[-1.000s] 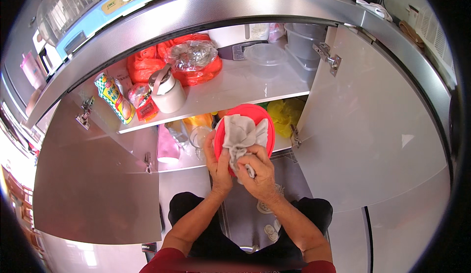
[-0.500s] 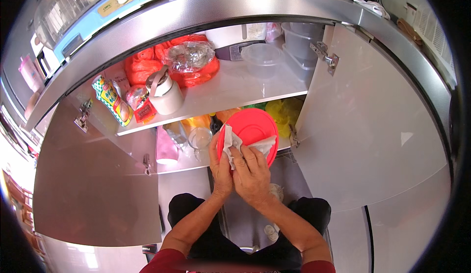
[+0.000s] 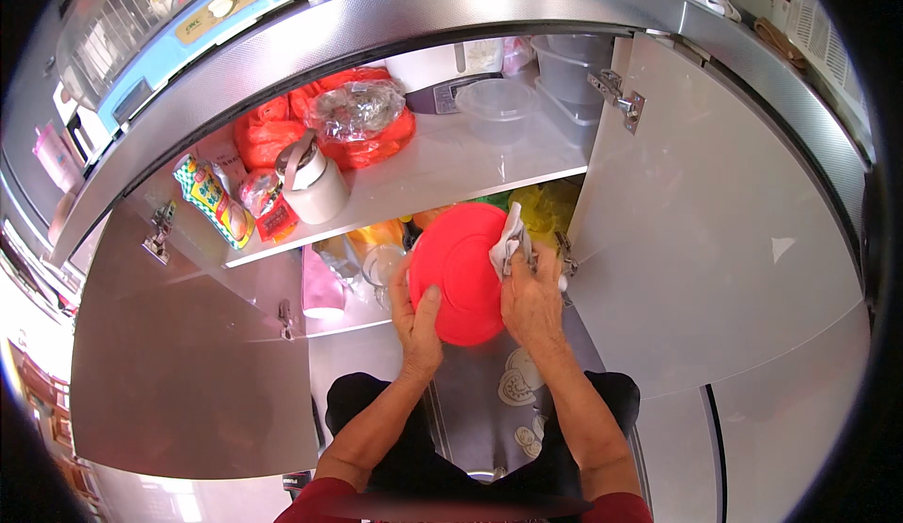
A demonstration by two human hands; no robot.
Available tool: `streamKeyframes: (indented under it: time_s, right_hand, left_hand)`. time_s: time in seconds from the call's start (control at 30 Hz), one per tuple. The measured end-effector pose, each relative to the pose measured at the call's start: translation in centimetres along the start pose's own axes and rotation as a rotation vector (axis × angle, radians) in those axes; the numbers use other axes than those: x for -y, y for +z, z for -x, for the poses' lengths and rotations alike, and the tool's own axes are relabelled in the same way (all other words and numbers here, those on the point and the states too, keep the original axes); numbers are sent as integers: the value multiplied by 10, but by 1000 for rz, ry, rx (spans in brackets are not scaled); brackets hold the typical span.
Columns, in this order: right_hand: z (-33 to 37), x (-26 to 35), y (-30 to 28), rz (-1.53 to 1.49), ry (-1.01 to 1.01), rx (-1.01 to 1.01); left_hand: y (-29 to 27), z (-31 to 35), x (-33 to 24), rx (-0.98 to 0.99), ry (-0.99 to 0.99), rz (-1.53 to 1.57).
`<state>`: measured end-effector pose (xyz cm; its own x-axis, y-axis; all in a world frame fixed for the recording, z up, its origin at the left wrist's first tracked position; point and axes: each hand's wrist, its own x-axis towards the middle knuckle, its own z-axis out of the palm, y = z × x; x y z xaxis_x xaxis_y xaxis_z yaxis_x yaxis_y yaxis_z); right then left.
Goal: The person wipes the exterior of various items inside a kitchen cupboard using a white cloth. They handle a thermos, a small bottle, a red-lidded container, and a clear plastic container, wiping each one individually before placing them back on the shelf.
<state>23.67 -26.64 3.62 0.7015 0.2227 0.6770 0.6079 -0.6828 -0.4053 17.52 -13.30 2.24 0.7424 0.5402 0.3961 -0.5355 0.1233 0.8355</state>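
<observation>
Tilted in front of the open cabinet is a round red plastic lid [image 3: 459,274] with a raised ring at its middle. My left hand [image 3: 417,327] grips its left edge, thumb on the face and fingers behind. At the opposite rim, my right hand [image 3: 534,305] pinches a crumpled white cloth [image 3: 509,241] against the lid. Behind them, the lower shelf holds a clear glass jar [image 3: 381,267], a pink container [image 3: 323,285] and a yellow plastic bag [image 3: 541,214], partly hidden by the lid.
On the upper shelf [image 3: 451,170] stand a white flask [image 3: 314,184], a red bag [image 3: 372,147], a patterned packet [image 3: 214,201] and clear plastic containers [image 3: 499,104]. Open doors flank me, the left door [image 3: 188,354] and the right door [image 3: 715,222]. A metallic counter edge [image 3: 451,4] runs above.
My right hand has moved right with the cloth, from the lid's face to its right rim. The lid has shifted slightly left and turned, and my left hand now shows its thumb on the face.
</observation>
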Motion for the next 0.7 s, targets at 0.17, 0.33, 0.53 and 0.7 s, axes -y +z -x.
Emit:
streamKeyframes:
  time_s: [0.17,0.33,0.53,0.7]
  right_hand:
    - [8,15,6,-197,11,32]
    - [15,45,-2,-288,-251,119]
    - [33,55,-9,-336,-362,232]
    - [19,42,-13,-351,-304,143]
  left_hand:
    - [0,1,11,-18,20,-81]
    - [-4,0,13,-55,-154,98]
    - [-19,-14,5,-97,-229,269]
    - [-1,-11,2,-68,-234,184]
